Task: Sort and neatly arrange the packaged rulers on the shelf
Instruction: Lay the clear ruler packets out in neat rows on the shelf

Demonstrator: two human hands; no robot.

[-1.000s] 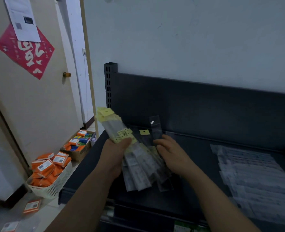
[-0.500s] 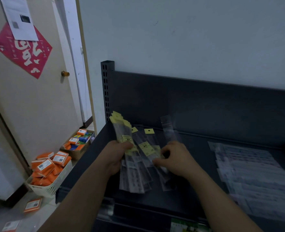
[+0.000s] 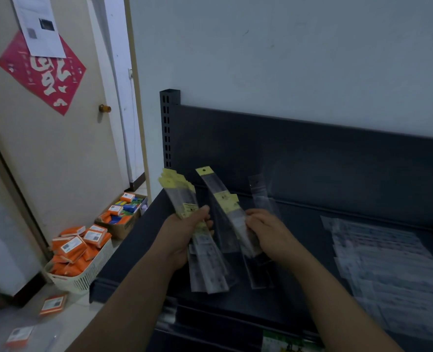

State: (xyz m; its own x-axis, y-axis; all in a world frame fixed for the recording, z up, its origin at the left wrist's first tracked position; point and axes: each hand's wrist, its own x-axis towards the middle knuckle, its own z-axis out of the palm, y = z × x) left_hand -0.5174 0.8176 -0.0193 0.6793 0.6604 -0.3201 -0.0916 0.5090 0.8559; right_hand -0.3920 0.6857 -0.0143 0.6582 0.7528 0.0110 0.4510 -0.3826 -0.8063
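Print's too blurred to read; left grip (image 3: 185,238) clutches a clear-sleeved ruler bundle (image 3: 207,270), right grip (image 3: 268,233) pinches glossy yellow-tabbed packs (image 3: 219,193).

Left hand (image 3: 185,232): grips a bundle of packaged rulers (image 3: 182,196), thumb across the front, the yellow header cards fanned at the top and leaning left
Right hand (image 3: 268,232): fingers curled round a few loose packaged rulers (image 3: 225,201); one with a yellow header tilts up between the two hands, and a clear packet rises behind the fingers
Shelf (image 3: 299,217): dark metal, below both hands
Laid-out rulers (image 3: 388,262): overlapping row flat on the shelf, well right of the hands, blurred
Floor at left: white basket (image 3: 88,278) heaped with orange boxes (image 3: 75,247); cardboard box (image 3: 124,227) behind it
Door (image 3: 45,161): red paper (image 3: 45,72) stuck on it
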